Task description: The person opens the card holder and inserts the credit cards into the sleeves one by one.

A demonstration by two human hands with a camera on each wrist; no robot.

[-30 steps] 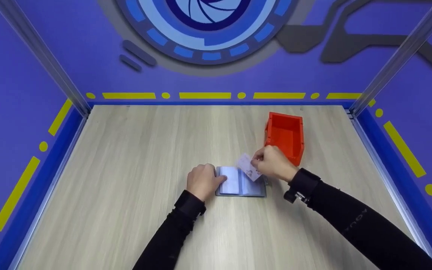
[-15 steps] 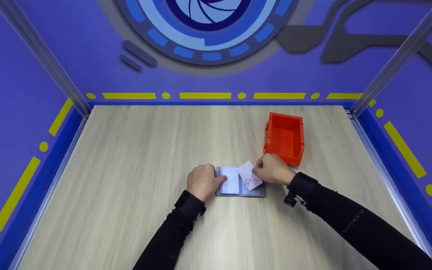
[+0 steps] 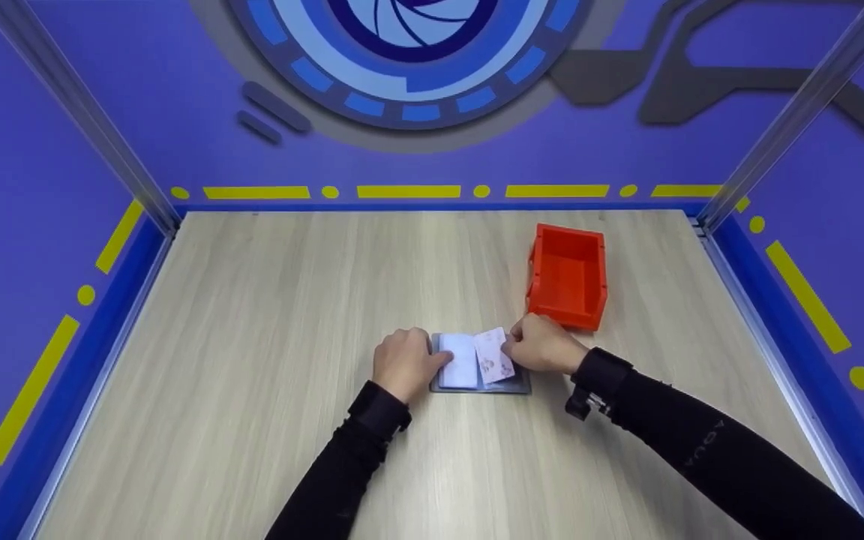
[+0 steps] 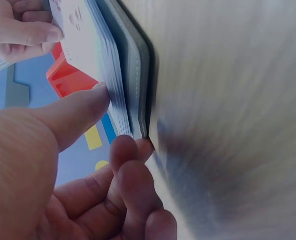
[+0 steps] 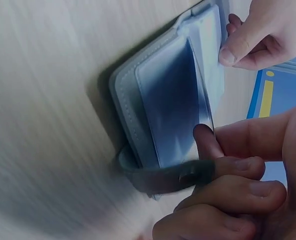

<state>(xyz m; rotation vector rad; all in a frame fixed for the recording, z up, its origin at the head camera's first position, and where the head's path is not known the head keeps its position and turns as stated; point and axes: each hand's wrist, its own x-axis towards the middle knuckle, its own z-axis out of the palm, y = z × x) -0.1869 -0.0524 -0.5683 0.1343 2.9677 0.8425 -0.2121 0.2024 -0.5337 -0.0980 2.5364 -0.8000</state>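
Observation:
A small grey card holder (image 3: 460, 361) lies spread on the table with its clear sleeves showing. My left hand (image 3: 403, 360) holds its left side. In the left wrist view the thumb (image 4: 83, 110) presses the stacked sleeves, and curled fingers meet the cover's edge. With my right hand (image 3: 544, 343) I pinch a pale printed card (image 3: 493, 356) above the right-hand sleeve. Seen edge-on in the right wrist view, the card (image 5: 203, 90) stands tilted over the sleeve (image 5: 170, 95). A closing strap (image 5: 162, 179) with a snap curves up beside the right fingers.
A red plastic bin (image 3: 571, 244) stands just behind my right hand. The wood-grain table (image 3: 289, 300) is bounded by blue panels (image 3: 432, 161) at the back and sides, with metal posts (image 3: 799, 112) at the corners.
My right hand has brought the card slightly down over the right half of the card holder and turned it more upright. The left hand keeps its place.

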